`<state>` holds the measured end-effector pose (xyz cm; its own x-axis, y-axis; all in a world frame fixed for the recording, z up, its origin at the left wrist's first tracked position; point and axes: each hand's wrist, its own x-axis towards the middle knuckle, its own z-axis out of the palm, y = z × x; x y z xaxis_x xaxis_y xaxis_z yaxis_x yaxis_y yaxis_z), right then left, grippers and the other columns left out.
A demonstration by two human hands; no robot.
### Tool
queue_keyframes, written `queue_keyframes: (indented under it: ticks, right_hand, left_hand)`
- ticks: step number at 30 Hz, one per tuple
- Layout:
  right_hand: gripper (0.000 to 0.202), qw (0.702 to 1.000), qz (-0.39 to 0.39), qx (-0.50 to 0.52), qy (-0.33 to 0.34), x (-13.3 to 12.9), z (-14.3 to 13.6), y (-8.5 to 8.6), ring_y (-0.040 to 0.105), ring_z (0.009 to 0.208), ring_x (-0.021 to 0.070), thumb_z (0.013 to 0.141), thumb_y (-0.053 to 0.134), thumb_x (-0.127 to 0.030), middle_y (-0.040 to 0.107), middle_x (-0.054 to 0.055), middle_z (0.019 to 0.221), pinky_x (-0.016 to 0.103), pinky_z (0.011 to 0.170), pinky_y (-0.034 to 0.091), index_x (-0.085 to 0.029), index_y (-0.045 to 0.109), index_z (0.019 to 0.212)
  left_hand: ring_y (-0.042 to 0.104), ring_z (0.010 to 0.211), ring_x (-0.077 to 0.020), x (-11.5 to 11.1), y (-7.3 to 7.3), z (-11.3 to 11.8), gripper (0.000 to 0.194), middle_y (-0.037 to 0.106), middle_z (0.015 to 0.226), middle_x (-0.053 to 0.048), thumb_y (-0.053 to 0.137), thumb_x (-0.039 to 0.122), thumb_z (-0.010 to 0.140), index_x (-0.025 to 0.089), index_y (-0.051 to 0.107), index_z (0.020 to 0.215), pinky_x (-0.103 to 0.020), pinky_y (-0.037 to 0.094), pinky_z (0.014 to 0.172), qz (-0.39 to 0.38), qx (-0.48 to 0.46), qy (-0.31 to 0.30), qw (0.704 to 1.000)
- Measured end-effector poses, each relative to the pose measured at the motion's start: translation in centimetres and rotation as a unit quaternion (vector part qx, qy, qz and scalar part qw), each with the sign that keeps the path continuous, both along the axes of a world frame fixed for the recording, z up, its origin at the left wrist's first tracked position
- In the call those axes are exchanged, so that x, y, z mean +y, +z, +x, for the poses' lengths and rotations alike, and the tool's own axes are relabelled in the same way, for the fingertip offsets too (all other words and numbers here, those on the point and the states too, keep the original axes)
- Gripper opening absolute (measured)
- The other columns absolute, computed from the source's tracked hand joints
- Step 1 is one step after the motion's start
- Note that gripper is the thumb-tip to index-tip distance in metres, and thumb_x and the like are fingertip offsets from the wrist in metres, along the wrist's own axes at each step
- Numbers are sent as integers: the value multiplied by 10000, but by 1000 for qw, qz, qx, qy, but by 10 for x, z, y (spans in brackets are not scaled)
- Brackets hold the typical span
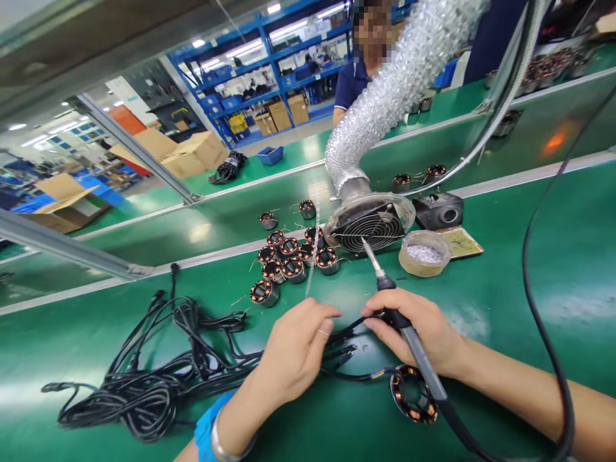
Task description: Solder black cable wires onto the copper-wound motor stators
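My right hand (418, 324) grips a soldering iron (421, 362), its tip pointing up and away toward the fan grille. Its thumb and forefinger also meet at the end of a black cable (353, 325). My left hand (301, 350) closes around that cable further back, with other stripped cable ends just beneath it. Below my right hand lies a stator ring with copper windings (414, 394), and a cable with coloured wires reaches its edge. Several more copper-wound stators (292, 269) stand grouped beyond my left hand.
A coiled bundle of black cables (144, 398) covers the left of the green bench. A fume extractor fan (370, 228) with a silver duct (380, 96) stands ahead. Beside it are a round tub (424, 255) and a black soldering-iron holder (440, 210). Another person (356, 80) is across the bench.
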<state>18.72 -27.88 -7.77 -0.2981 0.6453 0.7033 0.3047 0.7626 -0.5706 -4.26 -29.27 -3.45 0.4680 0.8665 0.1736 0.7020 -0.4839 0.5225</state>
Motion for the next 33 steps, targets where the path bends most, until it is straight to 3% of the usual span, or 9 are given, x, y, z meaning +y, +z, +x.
queue_keyframes:
  ticks: [2,5,9,11,16,21,27,29,33]
  right_hand:
    - [247,1000,5,12,14,-1,-6,3,682,788,125,871,624,-85,700,12,912,228,760,566,-216,556,1069]
    - [286,999,8,28,13,-1,-9,9,702,827,128,858,639,-92,711,17,949,221,796,578,-218,559,1102]
    - [315,999,-35,31,4,3,-5,16,698,802,125,841,634,-97,706,12,949,218,746,589,-223,562,1120]
    - [298,998,-57,29,14,5,-5,18,683,743,114,836,623,-92,698,1,911,211,685,584,-229,562,1094]
    - [319,996,-78,48,2,7,-10,17,640,671,112,830,623,-104,656,-13,835,217,608,568,-234,536,1108]
    - [220,992,-90,46,-77,2,-18,13,629,618,113,843,589,-130,623,-20,796,221,561,544,-244,557,1028]
    - [266,984,-135,50,-109,-10,-29,8,664,605,121,852,624,-166,645,-33,770,209,526,544,-257,523,1081]
    - [255,987,-124,32,-99,-12,-29,8,661,616,120,856,611,-148,644,-30,776,212,536,542,-253,525,1071]
    - [272,994,-61,-15,-89,-7,-21,14,628,670,151,833,639,-154,637,-6,805,276,612,554,-236,544,1075]
  left_hand:
    - [576,836,-182,8,1,16,345,661,892,-66,338,307,1029,166,653,1028,-300,441,782,-29,-48,-59,997]
    - [543,769,-163,19,-6,28,419,628,813,-45,311,407,1038,165,598,853,-287,418,737,-144,-128,-100,976]
    - [450,529,-111,25,-23,28,514,494,590,28,322,605,985,166,536,823,-240,361,556,-324,-252,-76,909]
    - [358,475,-90,25,-30,27,535,415,553,60,367,654,950,162,536,823,-225,293,496,-364,-295,-58,882]
    - [298,498,-85,25,-39,31,502,378,555,71,436,652,930,168,520,826,-217,253,495,-399,-352,-69,844]
    - [295,507,-75,20,-43,43,402,365,580,89,530,585,924,185,489,932,-198,245,489,-354,-409,-24,841]
    - [166,456,-69,17,-40,51,454,249,557,118,531,652,886,220,396,852,-188,158,414,-406,-488,39,772]
    - [176,468,-71,18,-39,47,447,266,582,107,490,651,906,221,387,838,-192,170,420,-408,-465,45,784]
    - [292,549,-94,20,-32,37,368,368,656,63,400,523,991,205,422,808,-219,271,501,-343,-312,32,886]
